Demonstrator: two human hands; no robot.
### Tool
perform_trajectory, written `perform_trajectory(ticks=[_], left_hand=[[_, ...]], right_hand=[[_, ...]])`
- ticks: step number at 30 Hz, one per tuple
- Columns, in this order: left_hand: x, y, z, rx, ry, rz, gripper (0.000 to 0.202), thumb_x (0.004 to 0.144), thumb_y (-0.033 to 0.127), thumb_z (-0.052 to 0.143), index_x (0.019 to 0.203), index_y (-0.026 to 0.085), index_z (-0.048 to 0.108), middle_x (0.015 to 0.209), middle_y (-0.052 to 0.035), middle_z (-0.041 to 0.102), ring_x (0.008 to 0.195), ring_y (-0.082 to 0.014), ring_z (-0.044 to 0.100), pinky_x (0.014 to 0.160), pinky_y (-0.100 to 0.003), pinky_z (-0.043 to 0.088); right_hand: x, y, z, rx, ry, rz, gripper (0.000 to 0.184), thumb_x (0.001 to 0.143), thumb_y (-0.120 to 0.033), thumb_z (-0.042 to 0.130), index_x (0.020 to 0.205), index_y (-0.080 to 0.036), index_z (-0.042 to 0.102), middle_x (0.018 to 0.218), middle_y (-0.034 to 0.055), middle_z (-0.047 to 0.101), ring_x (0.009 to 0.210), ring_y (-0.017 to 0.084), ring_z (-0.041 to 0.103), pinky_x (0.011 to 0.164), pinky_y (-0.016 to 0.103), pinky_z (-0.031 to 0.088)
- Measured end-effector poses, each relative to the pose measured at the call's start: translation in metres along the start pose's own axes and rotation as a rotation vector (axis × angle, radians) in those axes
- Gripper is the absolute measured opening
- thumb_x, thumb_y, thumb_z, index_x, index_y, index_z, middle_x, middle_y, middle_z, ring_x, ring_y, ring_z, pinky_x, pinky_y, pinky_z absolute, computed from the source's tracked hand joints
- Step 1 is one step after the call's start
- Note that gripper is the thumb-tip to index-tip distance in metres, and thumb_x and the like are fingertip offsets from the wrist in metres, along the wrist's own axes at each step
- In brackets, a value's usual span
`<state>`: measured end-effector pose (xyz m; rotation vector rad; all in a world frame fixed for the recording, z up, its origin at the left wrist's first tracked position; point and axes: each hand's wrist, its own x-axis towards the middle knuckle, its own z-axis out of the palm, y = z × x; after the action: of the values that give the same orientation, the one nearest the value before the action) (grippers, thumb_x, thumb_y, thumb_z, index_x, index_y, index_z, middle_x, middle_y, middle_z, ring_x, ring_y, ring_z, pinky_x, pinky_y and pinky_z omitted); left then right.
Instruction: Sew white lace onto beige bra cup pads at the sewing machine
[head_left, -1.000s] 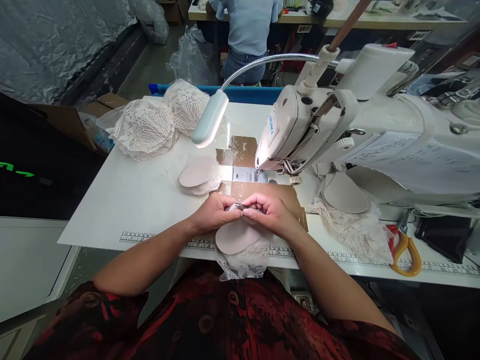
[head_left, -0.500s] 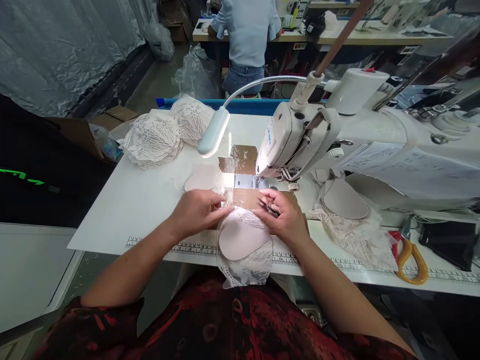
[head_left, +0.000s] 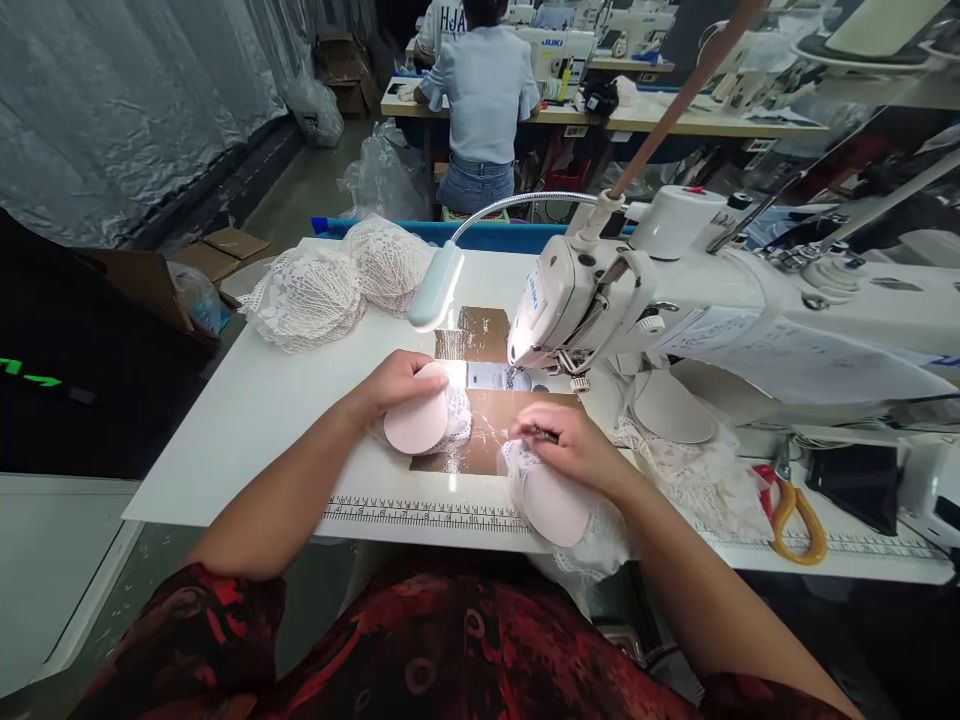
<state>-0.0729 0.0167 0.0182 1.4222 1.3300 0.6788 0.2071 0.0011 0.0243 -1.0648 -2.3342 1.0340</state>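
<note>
My left hand (head_left: 401,383) grips the upper edge of a beige bra cup (head_left: 417,426), thumb on top. White lace along the cup's right side lies on the brown-taped plate in front of the needle area. My right hand (head_left: 568,445) is closed around a small dark metal tool (head_left: 544,434), mostly hidden by the fingers. Those fingers also hold the top of a second lace-edged bra cup (head_left: 556,503), which hangs over the table's front edge. Behind both hands stands the white sewing machine (head_left: 547,300), its presser foot area lit by a lamp (head_left: 437,287).
Finished-looking lace cups (head_left: 311,295) are piled at the back left of the table (head_left: 285,440). On the right lie another cup with lace (head_left: 675,408), yellow-handled scissors (head_left: 799,522) and a black phone-like slab (head_left: 855,485). A co-worker (head_left: 484,110) sits ahead, back turned.
My left hand has moved up and left and taken hold of the cup lying left of the needle. My right hand has drawn the other cup rightward and down. The view has tilted up slightly.
</note>
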Motion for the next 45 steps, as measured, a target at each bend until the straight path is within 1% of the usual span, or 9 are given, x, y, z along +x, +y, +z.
perform_trajectory(ticks=[4,7,10,18,21,27,32,37,45], left_hand=[[-0.002,0.005,0.010,-0.223,-0.053,-0.018,0.034,0.069,0.044,0.072,0.072,0.012,0.059,0.067,-0.0023,0.060,0.058,-0.0130,0.056,0.051,-0.022,0.043],[-0.002,0.005,0.013,-0.306,-0.071,-0.036,0.035,0.068,0.043,0.073,0.074,0.012,0.058,0.067,-0.0016,0.058,0.058,-0.0123,0.055,0.051,-0.022,0.043],[-0.002,0.005,0.011,-0.353,-0.071,-0.034,0.034,0.068,0.040,0.074,0.081,0.012,0.059,0.072,-0.0021,0.059,0.060,-0.0127,0.056,0.054,-0.024,0.045],[-0.004,0.008,0.002,-0.009,-0.270,0.199,0.045,0.070,0.028,0.070,0.112,0.015,0.060,0.111,-0.0108,0.062,0.088,-0.0172,0.058,0.073,-0.027,0.046],[-0.003,0.008,0.015,0.097,-0.226,0.275,0.047,0.071,0.036,0.071,0.113,0.016,0.062,0.104,-0.0083,0.064,0.088,-0.0176,0.057,0.075,-0.028,0.045],[0.003,0.004,0.035,-0.026,-0.334,0.224,0.030,0.078,0.042,0.064,0.075,0.012,0.065,0.071,-0.0017,0.059,0.066,-0.0116,0.051,0.058,-0.022,0.038],[0.004,0.001,0.033,-0.168,-0.379,0.101,0.026,0.076,0.036,0.069,0.081,0.011,0.069,0.074,-0.0035,0.063,0.068,-0.0126,0.054,0.061,-0.023,0.042],[0.004,0.000,0.033,-0.246,-0.366,0.017,0.029,0.074,0.036,0.071,0.088,0.011,0.072,0.081,-0.0069,0.067,0.073,-0.0158,0.059,0.065,-0.025,0.047],[0.006,0.000,0.035,-0.199,-0.350,-0.007,0.030,0.070,0.039,0.073,0.073,0.009,0.069,0.063,0.0003,0.055,0.061,-0.0092,0.047,0.054,-0.020,0.035]], right_hand=[[0.022,-0.003,0.016,0.269,0.144,0.192,0.036,0.079,-0.037,0.064,0.111,-0.021,0.061,0.113,0.0076,0.064,0.103,0.023,0.059,0.089,0.037,0.045],[0.034,-0.006,0.031,0.377,0.034,0.180,0.026,0.076,-0.038,0.066,0.092,-0.018,0.062,0.091,0.0042,0.065,0.084,0.019,0.060,0.075,0.033,0.047],[0.035,-0.009,0.037,0.451,-0.050,0.210,0.022,0.080,-0.038,0.059,0.072,-0.018,0.056,0.063,-0.0023,0.054,0.060,0.013,0.049,0.057,0.027,0.041],[0.029,-0.006,0.036,0.468,0.063,0.249,0.021,0.077,-0.038,0.062,0.075,-0.018,0.056,0.059,-0.0049,0.044,0.053,0.010,0.039,0.053,0.025,0.033],[0.029,-0.007,0.037,0.500,0.062,0.230,0.023,0.078,-0.040,0.061,0.076,-0.018,0.056,0.061,-0.0044,0.045,0.055,0.011,0.039,0.054,0.026,0.032],[0.028,-0.007,0.034,0.411,0.107,0.141,0.023,0.082,-0.040,0.060,0.080,-0.018,0.059,0.072,0.0000,0.053,0.067,0.013,0.046,0.062,0.027,0.038],[0.022,0.002,0.023,0.580,0.049,0.167,0.034,0.091,-0.048,0.046,0.105,-0.019,0.059,0.083,0.0025,0.057,0.062,0.011,0.048,0.059,0.027,0.044],[0.021,0.003,0.018,0.564,-0.006,0.213,0.034,0.084,-0.044,0.058,0.104,-0.016,0.064,0.073,0.0012,0.057,0.066,0.013,0.053,0.063,0.028,0.047],[0.025,-0.005,0.024,0.511,-0.026,0.194,0.025,0.080,-0.034,0.063,0.098,-0.016,0.064,0.077,0.0019,0.061,0.066,0.012,0.054,0.058,0.026,0.043]])
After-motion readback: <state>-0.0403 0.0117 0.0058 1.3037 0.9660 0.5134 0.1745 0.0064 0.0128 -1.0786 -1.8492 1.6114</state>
